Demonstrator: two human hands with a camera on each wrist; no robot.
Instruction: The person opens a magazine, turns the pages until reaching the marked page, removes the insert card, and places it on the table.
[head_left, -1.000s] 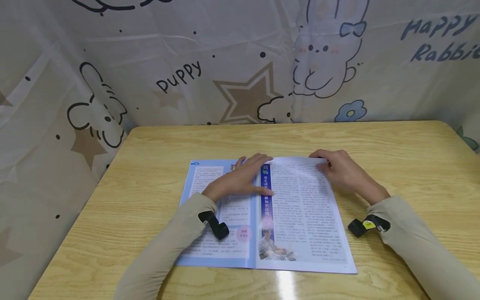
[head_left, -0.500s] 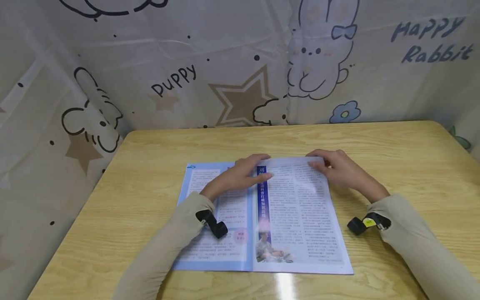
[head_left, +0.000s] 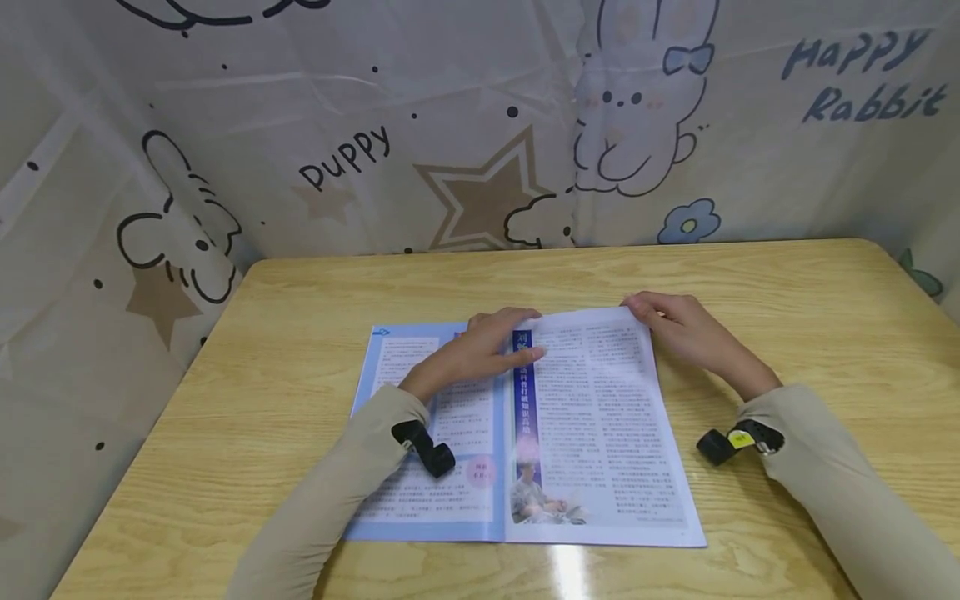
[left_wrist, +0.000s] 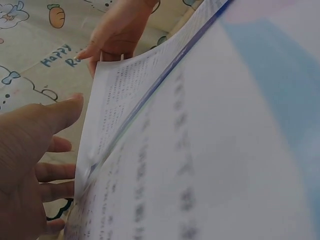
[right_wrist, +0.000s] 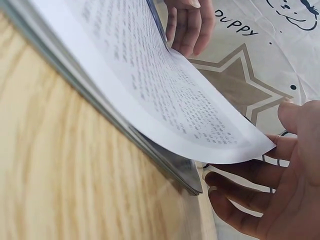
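Observation:
A magazine (head_left: 600,417) lies spread on the wooden table, text on both pages. My left hand (head_left: 480,350) is at the top of its fold, thumb stretched toward the right page; the left wrist view shows this hand (left_wrist: 35,170) with its thumb and fingers apart. At the top right corner is my right hand (head_left: 678,329). In the right wrist view, the fingers of that hand (right_wrist: 280,185) are loosely bent under the raised corner of a page (right_wrist: 200,120). Its thumb stands off the paper, and the other pages (right_wrist: 170,165) stay lower.
The wooden table (head_left: 810,333) extends around the magazine on all sides. Behind it hangs a pale cloth (head_left: 315,92) printed with cartoon animals, stars and words. A black wrist camera (head_left: 435,454) sits on the left sleeve, another wrist camera (head_left: 720,446) on the right.
My right hand has shifted slightly at the top right corner, and the page corner there has come up. My left hand first slid a little along the fold, then stayed still.

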